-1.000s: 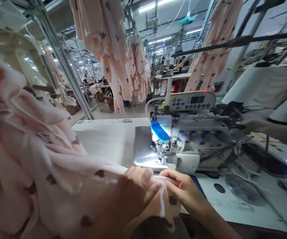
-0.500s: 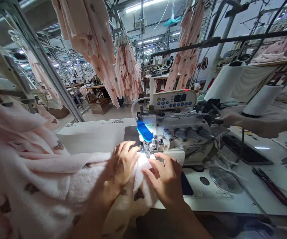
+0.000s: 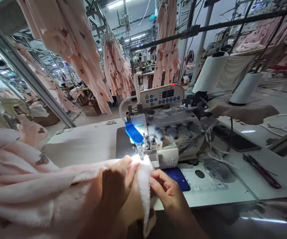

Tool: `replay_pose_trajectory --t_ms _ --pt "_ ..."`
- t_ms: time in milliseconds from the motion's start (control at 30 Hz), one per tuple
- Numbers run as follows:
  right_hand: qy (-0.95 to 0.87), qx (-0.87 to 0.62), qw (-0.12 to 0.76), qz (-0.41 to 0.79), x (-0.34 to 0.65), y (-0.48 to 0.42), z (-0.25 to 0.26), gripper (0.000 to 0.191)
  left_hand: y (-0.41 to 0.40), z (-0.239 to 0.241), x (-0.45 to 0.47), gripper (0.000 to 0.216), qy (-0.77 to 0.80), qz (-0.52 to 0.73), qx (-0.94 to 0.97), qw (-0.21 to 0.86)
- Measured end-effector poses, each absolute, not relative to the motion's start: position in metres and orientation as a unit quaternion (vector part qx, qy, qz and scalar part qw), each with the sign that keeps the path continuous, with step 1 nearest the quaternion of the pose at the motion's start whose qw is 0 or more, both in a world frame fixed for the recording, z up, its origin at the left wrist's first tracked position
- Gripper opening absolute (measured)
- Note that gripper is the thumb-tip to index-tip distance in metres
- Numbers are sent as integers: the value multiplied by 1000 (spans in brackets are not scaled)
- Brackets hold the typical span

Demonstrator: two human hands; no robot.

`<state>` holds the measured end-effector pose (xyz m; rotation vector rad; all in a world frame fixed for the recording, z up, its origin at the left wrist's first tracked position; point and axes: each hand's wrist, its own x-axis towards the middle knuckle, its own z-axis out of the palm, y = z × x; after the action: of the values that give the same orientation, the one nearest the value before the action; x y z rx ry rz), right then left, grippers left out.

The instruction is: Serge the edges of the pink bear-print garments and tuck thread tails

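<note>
- Pinching a fluffy white edge of the pink fabric (image 3: 46, 179), the right hand (image 3: 169, 194) closes thumb and fingers on the fold, just left of the glossy blue pad (image 3: 177, 176).
- Left hand (image 3: 116, 189) curls over the soft, bear-printed cloth, fingers pressed together on it.
- Just beyond both hands sits the boxy serger (image 3: 168, 132); its lit foot (image 3: 141, 152) touches the fabric edge.
</note>
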<state>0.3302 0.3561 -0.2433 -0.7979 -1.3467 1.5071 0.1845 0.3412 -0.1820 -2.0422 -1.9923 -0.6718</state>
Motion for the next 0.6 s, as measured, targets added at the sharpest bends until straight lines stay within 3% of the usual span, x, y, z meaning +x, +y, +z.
replay_pose_trajectory --t_ms 300,600 --pt "-551 -398 426 597 324 354 -255 41 371 -176 176 23 -704 -108 -701 20" --pt "-606 -393 425 546 335 346 -251 40 366 -183 178 22 -649 -105 -746 103"
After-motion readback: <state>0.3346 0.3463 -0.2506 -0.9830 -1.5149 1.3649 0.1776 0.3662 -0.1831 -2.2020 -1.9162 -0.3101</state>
